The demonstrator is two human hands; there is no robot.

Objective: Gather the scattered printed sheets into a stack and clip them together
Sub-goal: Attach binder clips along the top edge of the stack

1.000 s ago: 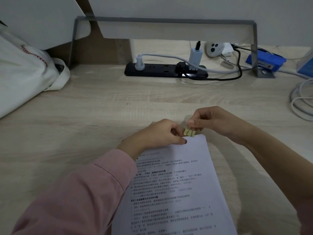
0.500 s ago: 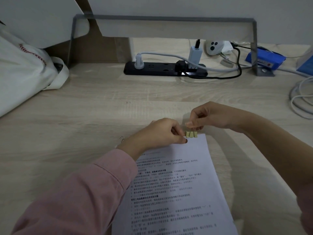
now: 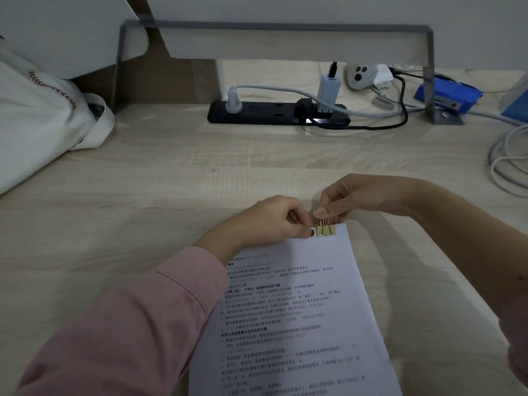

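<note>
clip point(image 3: 325, 230) now seated on sheets point(image 3: 300, 310), between left hand point(image 3: 268, 221) and right hand point(image 3: 363, 195)

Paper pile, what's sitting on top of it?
A gold clip bites the paper pile, handles pinched by the right hand. The left hand pinches the far edge beside it. A pink sleeve hides the pile's left side.

Single head-worn wide-angle view, looking forward and down, close over the desk point(image 3: 143, 201), facing the wall
</note>
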